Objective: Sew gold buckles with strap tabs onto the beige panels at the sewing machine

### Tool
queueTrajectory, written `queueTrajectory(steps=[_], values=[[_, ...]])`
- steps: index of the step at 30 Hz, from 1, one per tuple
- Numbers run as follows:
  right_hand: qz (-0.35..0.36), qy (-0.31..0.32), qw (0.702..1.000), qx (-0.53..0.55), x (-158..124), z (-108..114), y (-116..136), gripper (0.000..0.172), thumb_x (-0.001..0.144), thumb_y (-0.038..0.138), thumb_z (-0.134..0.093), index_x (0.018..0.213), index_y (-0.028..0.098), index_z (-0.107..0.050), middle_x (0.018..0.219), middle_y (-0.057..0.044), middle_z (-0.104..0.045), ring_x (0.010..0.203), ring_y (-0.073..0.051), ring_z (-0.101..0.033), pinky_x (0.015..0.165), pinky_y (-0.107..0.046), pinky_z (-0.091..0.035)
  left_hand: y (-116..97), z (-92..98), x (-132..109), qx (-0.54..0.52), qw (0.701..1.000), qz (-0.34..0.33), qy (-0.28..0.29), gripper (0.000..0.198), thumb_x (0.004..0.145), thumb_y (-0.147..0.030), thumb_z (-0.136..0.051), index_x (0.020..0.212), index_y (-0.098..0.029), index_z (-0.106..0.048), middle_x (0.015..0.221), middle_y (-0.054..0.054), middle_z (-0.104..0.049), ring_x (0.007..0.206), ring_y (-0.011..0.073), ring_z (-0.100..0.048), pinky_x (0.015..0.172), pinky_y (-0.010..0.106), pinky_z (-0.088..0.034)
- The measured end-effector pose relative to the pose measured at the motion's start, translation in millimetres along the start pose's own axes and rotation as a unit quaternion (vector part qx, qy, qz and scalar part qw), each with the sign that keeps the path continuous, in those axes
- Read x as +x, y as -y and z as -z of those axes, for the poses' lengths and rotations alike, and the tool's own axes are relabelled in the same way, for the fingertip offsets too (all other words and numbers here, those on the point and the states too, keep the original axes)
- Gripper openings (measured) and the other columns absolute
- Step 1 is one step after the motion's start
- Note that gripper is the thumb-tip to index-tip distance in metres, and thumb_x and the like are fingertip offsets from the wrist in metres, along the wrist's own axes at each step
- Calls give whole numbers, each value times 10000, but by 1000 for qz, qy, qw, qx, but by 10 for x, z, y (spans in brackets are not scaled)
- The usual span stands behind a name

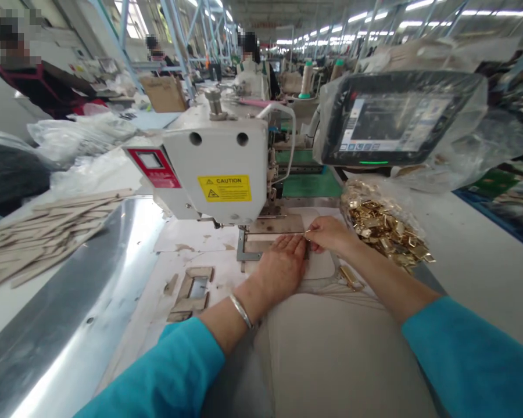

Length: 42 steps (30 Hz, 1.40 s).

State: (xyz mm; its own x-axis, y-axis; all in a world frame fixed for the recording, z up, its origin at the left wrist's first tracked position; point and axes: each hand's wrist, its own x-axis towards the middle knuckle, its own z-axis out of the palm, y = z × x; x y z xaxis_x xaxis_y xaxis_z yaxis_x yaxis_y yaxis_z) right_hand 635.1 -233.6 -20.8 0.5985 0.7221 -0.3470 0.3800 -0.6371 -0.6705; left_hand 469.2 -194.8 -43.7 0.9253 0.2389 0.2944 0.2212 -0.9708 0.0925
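Left hand: palm down, fingers extended flat over the right end of the pale strip, pressing, not gripping. Right hand: thumb and forefinger pinched on a small shiny piece, just beside the left fingertips; too small to ID.

Strip sits center frame, lying horizontally inside the corner of a grey metal bracket, just below the sewing machine head. Machine carries a yellow caution label.

Right of center: plastic bag of gold metal fittings on the tabletop; one loose gold fitting near the right forearm. Large pale panel fills lower center, partly between the forearms.

Left of center: angular beige offcut with a rectangular gap. Left edge: pile of beige strips. Upper right: lit screen, plastic-wrapped. Upper center: thread cone with green base.

Silver bangle on left wrist, blue sleeves both arms. Co-worker upper left.
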Motion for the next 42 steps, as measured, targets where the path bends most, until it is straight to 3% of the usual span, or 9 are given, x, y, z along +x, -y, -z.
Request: queueTrajectory(steps=[4, 11, 17, 19, 23, 27, 34, 42], values=[[3, -2, 1000, 22, 18, -10, -39, 182, 753, 122, -692, 624, 184, -580, 452, 3, -601, 455, -143, -624, 422, -195, -497, -19, 32, 21, 16, 999, 31, -6, 392, 950, -307, -487, 1269, -80, -519, 1291, 164, -606, 1203, 249, -566, 1111, 398, -368], [-1, 9, 999, 32, 26, -4, -58, 180, 775, 107, -660, 670, 192, -542, 436, 26, -586, 440, -140, -615, 423, -197, -489, 283, 205, -450, 56, 990, 126, -7, 430, 930, -345, -537, 1272, -87, -502, 1314, 171, -579, 1241, 282, -539, 1115, 440, -362], [-7, 9, 999, 47, 17, -2, -46, 195, 767, 132, -688, 656, 195, -541, 424, 36, -576, 436, -138, -610, 438, -203, -495, 323, 275, -599, 19, 990, 139, -18, 396, 922, -262, -524, 1295, -133, -483, 1341, 146, -556, 1264, 259, -518, 1098, 439, -387], [-11, 12, 998, 54, 37, -7, -56, 204, 771, 128, -680, 644, 194, -535, 418, 32, -570, 440, -137, -612, 442, -201, -499, 351, 350, -642, 17, 986, 167, -23, 379, 926, -250, -510, 1294, -154, -497, 1296, 131, -571, 1208, 253, -537, 1047, 424, -425], [-11, 17, 998, 60, 79, -13, -73, 209, 767, 121, -675, 631, 191, -533, 413, 33, -556, 423, -136, -595, 435, -211, -495, 458, 458, -680, 75, 969, 234, -8, 352, 954, -426, -475, 1244, -253, -573, 1115, 100, -594, 1048, 286, -549, 890, 441, -462], [-30, 21, 998, 51, 31, 22, -37, 223, 788, 107, -640, 615, 182, -520, 410, 38, -529, 379, -115, -545, 420, -209, -473, 542, 452, -639, 110, 972, 207, 21, 381, 953, -514, -443, 1199, -273, -605, 1030, 87, -590, 984, 275, -546, 866, 431, -423], [-56, 38, 996, 61, -84, 82, 75, 224, 837, 141, -624, 632, 153, -535, 480, 26, -561, 336, -70, -491, 359, -173, -370, 579, 449, -651, 134, 974, 178, 30, 400, 965, -514, -413, 1230, -264, -579, 1022, 91, -601, 954, 272, -554, 872, 443, -383], [-27, 53, 998, -10, -6, -119, 206, 235, 838, 167, -609, 611, 135, -561, 505, -4, -598, 321, -67, -482, 316, -179, -308, 750, 544, -806, 145, 971, 180, 51, 449, 952, -568, -399, 1215, -252, -579, 1008, 84, -608, 953, 289, -555, 919, 470, -347]])
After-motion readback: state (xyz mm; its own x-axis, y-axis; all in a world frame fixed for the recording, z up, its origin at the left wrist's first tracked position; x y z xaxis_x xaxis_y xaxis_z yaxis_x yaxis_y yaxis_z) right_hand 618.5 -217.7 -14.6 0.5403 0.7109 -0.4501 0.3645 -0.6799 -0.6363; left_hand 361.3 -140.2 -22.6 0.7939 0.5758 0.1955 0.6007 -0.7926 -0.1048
